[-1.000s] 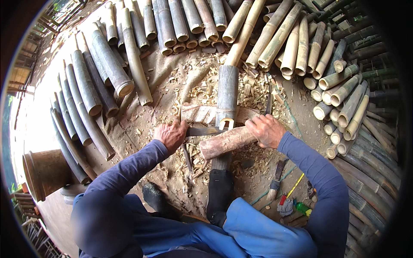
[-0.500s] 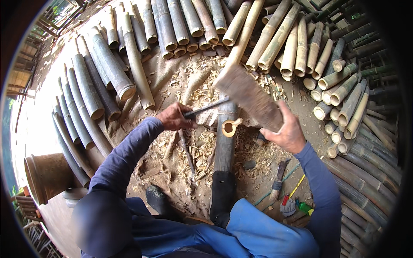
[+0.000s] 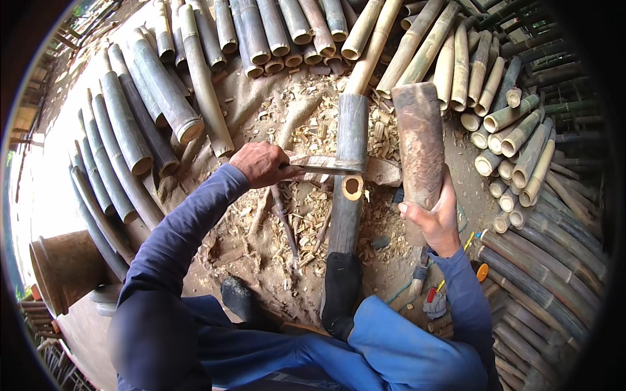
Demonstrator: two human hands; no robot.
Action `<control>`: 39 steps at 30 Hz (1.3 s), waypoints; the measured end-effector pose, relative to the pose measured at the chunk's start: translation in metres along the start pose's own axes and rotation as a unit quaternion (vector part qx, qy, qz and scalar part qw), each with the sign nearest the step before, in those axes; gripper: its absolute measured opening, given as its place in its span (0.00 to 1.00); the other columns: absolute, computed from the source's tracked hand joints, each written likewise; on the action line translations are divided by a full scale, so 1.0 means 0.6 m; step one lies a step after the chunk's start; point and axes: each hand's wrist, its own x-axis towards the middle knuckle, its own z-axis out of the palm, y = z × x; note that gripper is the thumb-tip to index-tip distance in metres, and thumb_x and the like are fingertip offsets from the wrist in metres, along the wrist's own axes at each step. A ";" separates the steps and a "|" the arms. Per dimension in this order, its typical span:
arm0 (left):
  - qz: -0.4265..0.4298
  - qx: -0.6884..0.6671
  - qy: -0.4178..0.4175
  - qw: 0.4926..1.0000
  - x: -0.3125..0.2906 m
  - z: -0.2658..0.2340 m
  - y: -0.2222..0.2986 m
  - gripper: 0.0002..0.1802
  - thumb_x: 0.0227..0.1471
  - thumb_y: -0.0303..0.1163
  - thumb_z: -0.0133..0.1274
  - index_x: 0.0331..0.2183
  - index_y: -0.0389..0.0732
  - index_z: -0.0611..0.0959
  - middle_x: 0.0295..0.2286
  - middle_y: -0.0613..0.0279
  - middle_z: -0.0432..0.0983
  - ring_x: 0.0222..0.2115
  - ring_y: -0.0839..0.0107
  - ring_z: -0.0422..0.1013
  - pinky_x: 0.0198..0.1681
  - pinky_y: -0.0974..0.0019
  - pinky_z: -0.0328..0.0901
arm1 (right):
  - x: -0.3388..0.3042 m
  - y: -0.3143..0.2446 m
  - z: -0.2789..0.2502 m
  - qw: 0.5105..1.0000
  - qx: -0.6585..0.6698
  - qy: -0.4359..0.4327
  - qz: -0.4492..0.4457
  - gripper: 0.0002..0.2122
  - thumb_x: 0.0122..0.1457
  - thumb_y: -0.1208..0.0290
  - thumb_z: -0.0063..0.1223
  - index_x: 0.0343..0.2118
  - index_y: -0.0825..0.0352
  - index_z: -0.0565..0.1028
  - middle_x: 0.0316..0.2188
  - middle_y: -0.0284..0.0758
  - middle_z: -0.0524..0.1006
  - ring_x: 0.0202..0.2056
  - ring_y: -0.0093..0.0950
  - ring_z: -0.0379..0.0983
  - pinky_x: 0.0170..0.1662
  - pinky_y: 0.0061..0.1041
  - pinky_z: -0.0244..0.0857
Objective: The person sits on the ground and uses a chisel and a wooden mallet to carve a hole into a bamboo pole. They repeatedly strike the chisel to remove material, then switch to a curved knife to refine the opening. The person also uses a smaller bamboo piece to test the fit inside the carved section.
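Observation:
My left hand (image 3: 259, 164) is closed round the handle of a chisel (image 3: 319, 170). The thin metal blade lies level across a grey-green bamboo tube (image 3: 352, 127), just above a pale round hole (image 3: 352, 188) cut in its wall. In my right hand (image 3: 435, 215) a rough brown wooden block (image 3: 419, 143) is gripped near its lower end and held upright, to the right of the tube and apart from it. A rough wooden crosspiece (image 3: 383, 171) passes under the tube. My dark-socked foot (image 3: 342, 287) meets the tube's near end.
Cut bamboo tubes (image 3: 173, 104) ring the work spot at left, far side and right (image 3: 535, 163). Wood chips (image 3: 310, 218) litter the ground. A brown bucket (image 3: 68, 270) lies at left. A wooden-handled tool (image 3: 419, 277) and yellow tape measure (image 3: 481, 270) rest near my right arm.
The wooden block has swung from slanting over the tube to upright at its right. The chisel has turned from sloping to level, nearer the hole. A chip at the hole's edge is gone.

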 end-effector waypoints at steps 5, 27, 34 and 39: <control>-0.031 0.013 -0.004 0.999 -0.003 0.012 -0.005 0.29 0.55 0.60 0.53 0.27 0.42 0.87 0.17 0.51 0.76 0.21 0.53 0.76 0.26 0.52 0.69 | 0.000 -0.011 0.049 0.986 -0.154 0.012 -0.064 0.45 0.45 0.75 0.62 0.66 0.69 0.50 0.58 0.52 0.65 0.60 0.43 0.64 0.63 0.36 0.57; -0.019 -0.045 -0.073 0.996 0.021 0.040 -0.049 0.31 0.54 0.60 0.56 0.30 0.37 0.87 0.20 0.48 0.79 0.24 0.51 0.77 0.31 0.53 0.71 | 0.067 -0.010 0.096 0.966 -0.167 -0.157 0.116 0.44 0.46 0.70 0.58 0.66 0.71 0.48 0.51 0.59 0.72 0.47 0.46 0.76 0.54 0.38 0.70; 0.112 0.025 0.007 0.993 -0.042 0.054 -0.004 0.27 0.56 0.60 0.52 0.22 0.46 0.80 0.16 0.61 0.75 0.12 0.66 0.71 0.16 0.59 0.66 | 0.058 0.004 0.032 0.982 -0.039 -0.183 0.034 0.45 0.42 0.71 0.63 0.64 0.72 0.52 0.44 0.50 0.74 0.38 0.42 0.79 0.44 0.39 0.75; 0.005 -0.030 0.011 0.999 -0.015 0.056 0.041 0.33 0.57 0.63 0.48 0.22 0.42 0.84 0.15 0.54 0.75 0.17 0.57 0.75 0.23 0.55 0.69 | 0.024 -0.013 -0.023 0.968 0.167 -0.101 0.159 0.42 0.43 0.65 0.66 0.61 0.74 0.58 0.44 0.42 0.72 0.40 0.32 0.76 0.42 0.29 0.74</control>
